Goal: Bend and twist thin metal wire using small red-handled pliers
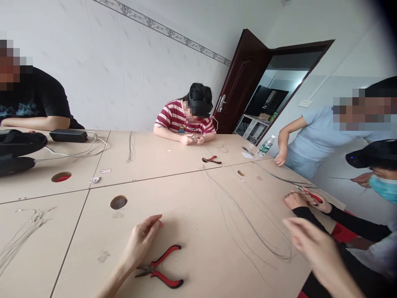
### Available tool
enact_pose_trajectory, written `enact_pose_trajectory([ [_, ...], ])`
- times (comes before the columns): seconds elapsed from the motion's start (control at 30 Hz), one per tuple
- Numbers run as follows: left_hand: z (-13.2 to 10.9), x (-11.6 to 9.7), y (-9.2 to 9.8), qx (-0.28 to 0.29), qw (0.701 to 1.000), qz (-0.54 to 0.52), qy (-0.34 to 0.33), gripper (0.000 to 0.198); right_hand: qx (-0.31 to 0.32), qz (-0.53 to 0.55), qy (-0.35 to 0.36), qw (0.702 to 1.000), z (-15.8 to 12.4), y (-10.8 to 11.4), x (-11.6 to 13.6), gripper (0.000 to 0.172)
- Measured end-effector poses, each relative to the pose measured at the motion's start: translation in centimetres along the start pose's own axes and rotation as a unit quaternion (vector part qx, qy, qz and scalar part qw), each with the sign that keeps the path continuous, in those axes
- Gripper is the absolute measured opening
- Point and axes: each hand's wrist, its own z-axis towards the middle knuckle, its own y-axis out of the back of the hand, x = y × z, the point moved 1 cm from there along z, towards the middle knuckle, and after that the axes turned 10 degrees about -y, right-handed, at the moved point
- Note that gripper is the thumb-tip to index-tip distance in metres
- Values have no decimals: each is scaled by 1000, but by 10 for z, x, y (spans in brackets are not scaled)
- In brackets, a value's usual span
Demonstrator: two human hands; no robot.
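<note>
My left hand is above the near part of the table, its fingers curled and pressed together; anything between them is too small to make out. Just below it lies a pair of pliers with red and black handles spread apart, not touched by the fingers. On the right, my right hand is raised near the table's edge, smeared by motion, and its grip is unclear. Long thin wires curve over the table between my two hands. More wires lie in a bundle at the far left.
Several people sit or stand around the table. Another person's hands hold red-handled pliers at the right. Farther back are other pliers, a water bottle and a black box with cables. Round holes pierce the tabletop.
</note>
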Motion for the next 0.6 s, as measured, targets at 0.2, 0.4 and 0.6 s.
enact_pose_trajectory([
  [0.2, -2, 6, 0, -22, 999, 16, -25, 44, 120, -37, 60, 990, 34, -171, 1, 37],
  [0.4, -5, 8, -1, -27, 998, 39, -40, 37, 66, -134, 71, 986, 102, -261, 12, 30],
  [0.6, -5, 9, -2, -38, 997, 44, -58, 34, 17, -212, 58, 975, 136, -312, 21, 33],
])
